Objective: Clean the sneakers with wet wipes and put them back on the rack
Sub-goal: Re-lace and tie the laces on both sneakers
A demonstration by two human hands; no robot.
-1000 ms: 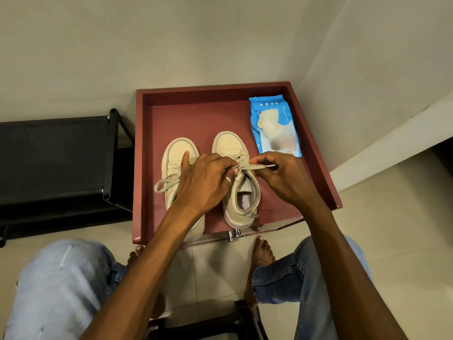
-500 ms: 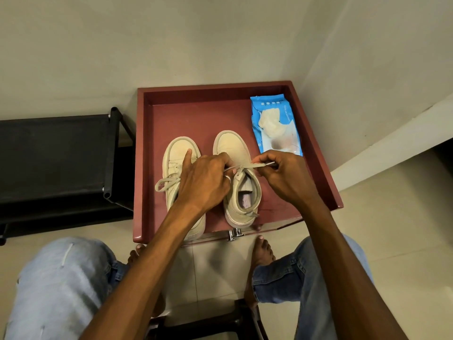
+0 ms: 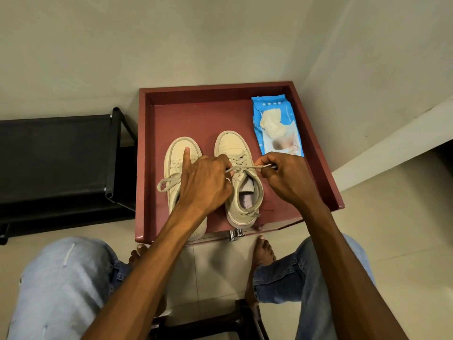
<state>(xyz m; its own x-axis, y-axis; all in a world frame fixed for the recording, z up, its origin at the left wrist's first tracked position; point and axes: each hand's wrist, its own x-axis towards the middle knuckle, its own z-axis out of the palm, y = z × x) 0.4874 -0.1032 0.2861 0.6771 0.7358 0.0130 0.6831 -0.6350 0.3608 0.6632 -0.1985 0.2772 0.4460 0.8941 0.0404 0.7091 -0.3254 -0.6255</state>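
Two cream sneakers (image 3: pixel 177 148) stand side by side on the red tray (image 3: pixel 196 111), wet wipes pack (image 3: pixel 277 123) at its far right, black rack (image 3: pixel 54 153) left, while left hand (image 3: pixel 204 182) and right hand (image 3: pixel 285 179) each pinch the right sneaker (image 3: pixel 231 146) lace (image 3: pixel 247 167).

Sneakers (image 3: pixel 232 173) side by side on tray (image 3: pixel 144 168), wipes pack (image 3: pixel 277 126) right.

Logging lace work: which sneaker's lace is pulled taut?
The sneaker beside the wipes pack; the right hand pinches its lace. The other sneaker has a loose lace.
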